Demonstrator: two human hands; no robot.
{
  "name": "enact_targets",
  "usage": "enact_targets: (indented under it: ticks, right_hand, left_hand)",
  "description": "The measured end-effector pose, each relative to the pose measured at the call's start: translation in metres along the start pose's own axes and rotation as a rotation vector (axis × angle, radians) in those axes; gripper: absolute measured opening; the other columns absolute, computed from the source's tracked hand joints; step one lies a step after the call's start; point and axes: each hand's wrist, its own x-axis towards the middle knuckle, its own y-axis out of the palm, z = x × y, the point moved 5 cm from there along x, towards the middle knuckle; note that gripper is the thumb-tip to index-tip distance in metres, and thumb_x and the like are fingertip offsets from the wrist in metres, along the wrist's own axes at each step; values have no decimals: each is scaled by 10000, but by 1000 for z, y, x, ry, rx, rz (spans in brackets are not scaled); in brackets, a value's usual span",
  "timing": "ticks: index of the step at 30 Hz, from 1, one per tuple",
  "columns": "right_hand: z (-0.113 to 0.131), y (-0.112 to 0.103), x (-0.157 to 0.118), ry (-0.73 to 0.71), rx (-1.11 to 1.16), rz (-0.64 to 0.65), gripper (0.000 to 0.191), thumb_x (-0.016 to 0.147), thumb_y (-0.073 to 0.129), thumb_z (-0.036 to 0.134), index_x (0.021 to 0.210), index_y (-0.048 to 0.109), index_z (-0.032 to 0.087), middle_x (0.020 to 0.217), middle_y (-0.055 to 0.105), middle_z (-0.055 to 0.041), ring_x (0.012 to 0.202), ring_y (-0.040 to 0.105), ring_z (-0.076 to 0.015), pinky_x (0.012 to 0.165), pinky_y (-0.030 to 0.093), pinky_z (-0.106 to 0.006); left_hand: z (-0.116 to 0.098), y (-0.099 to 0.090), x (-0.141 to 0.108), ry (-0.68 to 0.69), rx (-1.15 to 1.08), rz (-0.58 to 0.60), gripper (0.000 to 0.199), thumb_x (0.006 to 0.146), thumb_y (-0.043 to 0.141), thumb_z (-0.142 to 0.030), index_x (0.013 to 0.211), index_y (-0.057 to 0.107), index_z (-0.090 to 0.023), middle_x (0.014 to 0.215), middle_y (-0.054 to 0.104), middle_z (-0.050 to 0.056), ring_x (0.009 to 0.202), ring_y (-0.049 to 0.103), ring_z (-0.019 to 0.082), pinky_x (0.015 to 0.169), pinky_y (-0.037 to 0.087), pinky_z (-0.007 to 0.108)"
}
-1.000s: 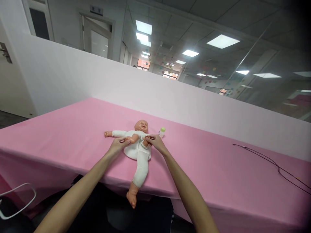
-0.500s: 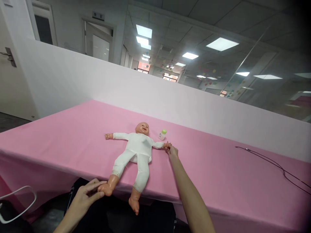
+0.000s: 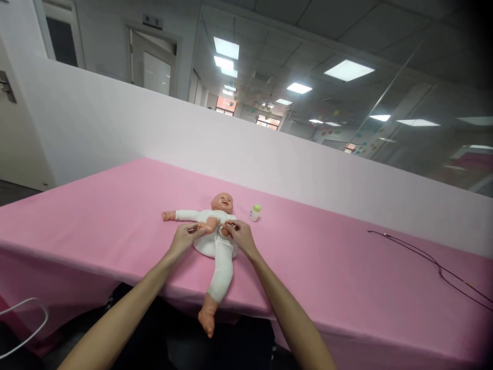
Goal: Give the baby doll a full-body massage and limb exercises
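On the pink-covered bench (image 3: 308, 257), the doll (image 3: 222, 267) lies face-up. My left hand (image 3: 182, 240) pinches its raised foot (image 3: 208, 224); my right hand (image 3: 243, 237) grips its small hand (image 3: 225, 233). Assessment: light, matched pressure and slow, even motion suit it.

Pink-covered table (image 3: 316, 257), low white partition (image 3: 269, 154), glass above it, lit ceiling panels (image 3: 348, 70), door ajar (image 3: 157, 69).

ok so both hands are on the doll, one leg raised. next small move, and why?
I'd likely lower the raised foot of the doll toward the near edge of the pink table: the left hand holds it up near the doll's hand, which the right hand holds, while the other leg lies extended past that edge.
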Motion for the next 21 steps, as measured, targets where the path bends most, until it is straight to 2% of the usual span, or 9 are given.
enact_targets:
  ticks: [3, 6, 8, 10, 12, 14, 17, 19, 21]
  right_hand:
    - [-13, -32, 23, 66, 94, -86, 315, 803, 765, 492, 864, 828, 190, 802, 788, -70, 649, 667, -198, 616, 536, -310]
    - [-38, -88, 46, 173, 186, -351, 426, 715, 829, 555, 814, 793, 142, 621, 699, -18, 523, 581, -151, 534, 514, -287]
    - [-63, -114, 44, 307, 238, -537, 375, 668, 876, 482, 747, 756, 136, 581, 665, 3, 518, 576, -141, 524, 519, -272]
    - [-88, -123, 32, 438, 292, -658, 303, 638, 901, 376, 677, 703, 151, 538, 625, 19, 512, 575, -140, 503, 512, -260]
    - [-104, -118, 19, 506, 339, -701, 290, 625, 904, 304, 634, 643, 179, 496, 575, 38, 491, 562, -143, 466, 488, -257]
    - [-109, -111, 15, 510, 374, -701, 311, 629, 898, 283, 621, 598, 200, 489, 550, 46, 477, 546, -142, 449, 477, -260]
    - [-96, -105, 26, 479, 437, -690, 296, 652, 897, 309, 660, 627, 189, 556, 600, 26, 512, 552, -130, 503, 513, -266]
    - [-77, -98, 39, 396, 454, -588, 288, 674, 891, 370, 741, 706, 159, 597, 631, 9, 532, 547, -125, 534, 520, -274]
    - [-53, -82, 45, 269, 391, -413, 357, 698, 866, 455, 822, 769, 134, 611, 649, -7, 529, 539, -129, 532, 502, -282]
  left_hand:
    - [-3, -13, -31, 15, 77, -15, 388, 810, 805, -509, 972, 821, -157, 1013, 789, 107, 963, 695, 292, 863, 510, 355]
    - [0, -38, -86, 23, 221, -27, 344, 806, 800, -513, 880, 819, -178, 802, 705, 44, 763, 629, 219, 706, 471, 295]
    - [14, -54, -126, -36, 303, 8, 340, 823, 786, -518, 923, 841, -198, 760, 658, 30, 717, 595, 198, 664, 448, 279]
    - [28, -65, -159, -84, 340, 54, 346, 833, 776, -521, 982, 852, -219, 784, 662, 37, 736, 605, 205, 679, 458, 281]
    - [37, -71, -177, -112, 333, 50, 354, 832, 768, -533, 978, 856, -222, 804, 672, 48, 760, 619, 217, 701, 472, 290]
    - [35, -71, -176, -114, 289, 25, 367, 831, 762, -545, 946, 854, -209, 797, 677, 52, 757, 619, 219, 703, 476, 294]
    - [15, -61, -146, -76, 219, 19, 370, 832, 772, -541, 925, 841, -189, 793, 695, 50, 748, 621, 214, 693, 475, 290]
    - [-2, -50, -114, -40, 183, 6, 363, 825, 791, -531, 925, 834, -184, 829, 728, 56, 783, 647, 225, 719, 492, 295]
    - [-14, -38, -77, -9, 111, -27, 377, 827, 795, -530, 965, 831, -181, 938, 777, 77, 897, 693, 263, 816, 526, 327]
